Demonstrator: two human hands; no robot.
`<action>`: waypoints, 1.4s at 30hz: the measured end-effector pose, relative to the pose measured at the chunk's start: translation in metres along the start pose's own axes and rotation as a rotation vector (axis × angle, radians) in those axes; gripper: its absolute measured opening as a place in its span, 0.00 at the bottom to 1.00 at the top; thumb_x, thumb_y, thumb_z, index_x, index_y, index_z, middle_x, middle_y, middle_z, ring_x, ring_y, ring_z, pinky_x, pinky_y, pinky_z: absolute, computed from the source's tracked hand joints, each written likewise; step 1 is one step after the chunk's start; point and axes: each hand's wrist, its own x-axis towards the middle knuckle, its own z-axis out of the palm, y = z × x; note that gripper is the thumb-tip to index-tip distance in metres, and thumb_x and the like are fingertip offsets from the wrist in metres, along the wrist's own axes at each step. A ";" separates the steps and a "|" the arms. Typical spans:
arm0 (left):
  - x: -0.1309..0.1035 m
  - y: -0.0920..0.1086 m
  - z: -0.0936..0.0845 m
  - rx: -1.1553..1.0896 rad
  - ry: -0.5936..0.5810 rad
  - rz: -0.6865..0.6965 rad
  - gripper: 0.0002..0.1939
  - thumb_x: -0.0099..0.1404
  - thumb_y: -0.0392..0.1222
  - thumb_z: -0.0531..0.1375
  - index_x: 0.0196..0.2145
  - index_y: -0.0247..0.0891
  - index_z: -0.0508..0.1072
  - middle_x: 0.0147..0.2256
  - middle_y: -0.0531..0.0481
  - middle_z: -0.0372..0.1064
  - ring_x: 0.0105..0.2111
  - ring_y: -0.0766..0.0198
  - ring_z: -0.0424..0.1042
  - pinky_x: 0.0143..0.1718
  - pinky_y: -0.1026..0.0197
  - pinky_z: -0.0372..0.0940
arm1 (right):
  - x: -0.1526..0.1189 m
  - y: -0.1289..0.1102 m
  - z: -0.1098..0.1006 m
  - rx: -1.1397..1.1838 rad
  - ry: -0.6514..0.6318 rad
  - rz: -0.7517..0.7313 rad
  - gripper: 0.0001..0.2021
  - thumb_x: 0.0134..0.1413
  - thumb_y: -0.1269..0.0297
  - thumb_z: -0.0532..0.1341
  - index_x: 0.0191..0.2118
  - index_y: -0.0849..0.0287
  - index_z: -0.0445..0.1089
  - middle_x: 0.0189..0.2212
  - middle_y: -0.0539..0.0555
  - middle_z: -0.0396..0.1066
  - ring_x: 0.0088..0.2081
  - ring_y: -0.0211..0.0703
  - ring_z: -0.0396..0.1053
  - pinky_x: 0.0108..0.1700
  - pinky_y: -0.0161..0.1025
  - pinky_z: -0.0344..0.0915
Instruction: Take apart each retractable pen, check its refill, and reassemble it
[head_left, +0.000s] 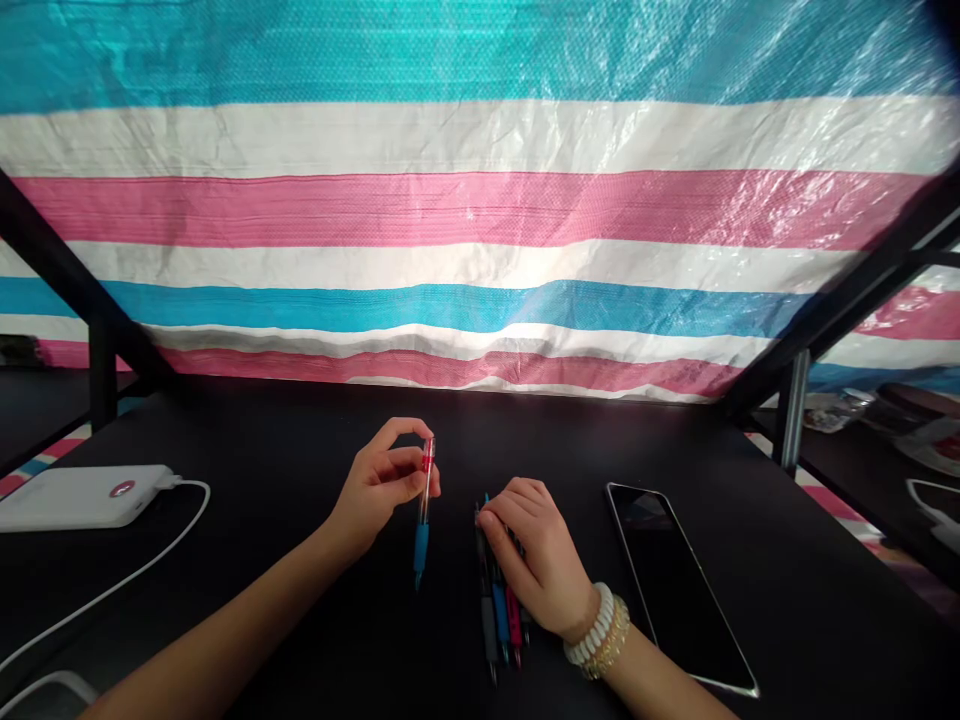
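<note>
My left hand [390, 478] pinches a clear-barrelled pen [422, 545] near its red upper end. The pen is held nearly upright in the view, its blue grip and tip pointing down toward me. To the right, my right hand [534, 550] lies curled over several pens, fingers closed about their upper ends. Their lower parts stick out toward me: a pen with a dark grey grip [489, 625], one with a blue grip [501, 612] and one with a pink grip [514, 618]. Another dark pen is partly hidden under the palm.
A smartphone [679, 580] with a dark screen lies right of my right hand on the black table [300, 640]. At left sits a white power bank [90, 497] with a white cable [169, 550]. Black metal bars flank the table, with a striped plastic sheet [480, 210] behind.
</note>
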 end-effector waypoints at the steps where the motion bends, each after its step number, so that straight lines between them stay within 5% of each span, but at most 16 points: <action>1: 0.001 0.001 -0.001 0.027 0.004 -0.004 0.16 0.63 0.37 0.62 0.47 0.41 0.63 0.26 0.53 0.72 0.27 0.65 0.68 0.30 0.63 0.62 | 0.000 0.000 0.000 -0.001 0.002 -0.001 0.13 0.68 0.69 0.50 0.30 0.58 0.64 0.25 0.50 0.65 0.31 0.42 0.60 0.42 0.44 0.56; 10: 0.011 0.015 -0.014 0.350 0.054 -0.064 0.26 0.63 0.43 0.61 0.57 0.41 0.64 0.29 0.52 0.74 0.31 0.60 0.73 0.36 0.59 0.66 | 0.000 -0.001 0.000 -0.015 0.007 -0.004 0.14 0.68 0.69 0.51 0.29 0.57 0.63 0.24 0.50 0.64 0.31 0.43 0.60 0.42 0.44 0.57; 14: 0.017 0.007 -0.027 0.766 0.122 -0.050 0.23 0.62 0.40 0.58 0.55 0.44 0.68 0.29 0.53 0.74 0.29 0.58 0.74 0.36 0.58 0.66 | 0.000 -0.001 0.000 -0.018 0.003 -0.003 0.14 0.68 0.69 0.51 0.29 0.57 0.63 0.24 0.50 0.64 0.31 0.42 0.59 0.42 0.44 0.58; 19: 0.020 -0.007 -0.040 1.277 0.152 -0.044 0.23 0.61 0.37 0.55 0.54 0.41 0.70 0.43 0.46 0.71 0.33 0.60 0.73 0.36 0.59 0.65 | 0.000 -0.001 0.002 -0.017 -0.014 0.001 0.14 0.68 0.69 0.51 0.28 0.57 0.62 0.24 0.50 0.64 0.31 0.42 0.59 0.42 0.45 0.58; 26: 0.016 -0.012 -0.040 1.427 0.167 -0.131 0.22 0.61 0.37 0.54 0.53 0.36 0.71 0.46 0.40 0.66 0.33 0.54 0.73 0.34 0.55 0.64 | 0.000 -0.002 0.000 0.001 0.026 0.007 0.13 0.67 0.68 0.52 0.29 0.57 0.65 0.24 0.50 0.65 0.31 0.43 0.60 0.41 0.45 0.58; 29: 0.012 -0.012 -0.029 1.466 0.194 -0.025 0.21 0.64 0.37 0.53 0.53 0.36 0.70 0.50 0.39 0.63 0.36 0.53 0.72 0.34 0.55 0.65 | 0.000 0.001 -0.004 0.043 0.130 0.079 0.13 0.67 0.67 0.52 0.30 0.57 0.67 0.25 0.51 0.66 0.32 0.44 0.63 0.40 0.45 0.59; 31: 0.009 -0.013 -0.017 1.395 0.080 0.183 0.17 0.65 0.35 0.53 0.49 0.39 0.72 0.48 0.42 0.63 0.41 0.55 0.71 0.39 0.56 0.65 | 0.000 0.005 -0.006 0.093 0.218 0.158 0.13 0.68 0.65 0.53 0.31 0.56 0.69 0.27 0.52 0.68 0.33 0.45 0.64 0.39 0.45 0.61; 33: 0.004 -0.015 -0.004 1.252 -0.162 0.363 0.13 0.66 0.34 0.53 0.45 0.41 0.73 0.46 0.45 0.65 0.40 0.59 0.69 0.43 0.57 0.64 | 0.000 0.008 -0.007 0.138 0.288 0.220 0.13 0.68 0.63 0.53 0.32 0.56 0.71 0.28 0.53 0.69 0.34 0.46 0.66 0.38 0.44 0.62; 37: -0.008 -0.021 0.017 1.150 -0.560 0.573 0.07 0.66 0.37 0.59 0.41 0.44 0.74 0.44 0.46 0.68 0.45 0.56 0.66 0.47 0.55 0.61 | 0.000 0.011 -0.005 0.184 0.321 0.264 0.14 0.68 0.62 0.53 0.32 0.55 0.72 0.28 0.52 0.68 0.33 0.46 0.66 0.38 0.43 0.63; 42: -0.015 -0.030 0.024 1.207 -0.630 0.667 0.07 0.67 0.37 0.60 0.43 0.45 0.73 0.45 0.47 0.70 0.51 0.54 0.65 0.58 0.48 0.54 | 0.000 0.010 -0.002 0.193 0.290 0.264 0.14 0.68 0.61 0.53 0.32 0.56 0.71 0.28 0.52 0.69 0.34 0.46 0.66 0.38 0.43 0.63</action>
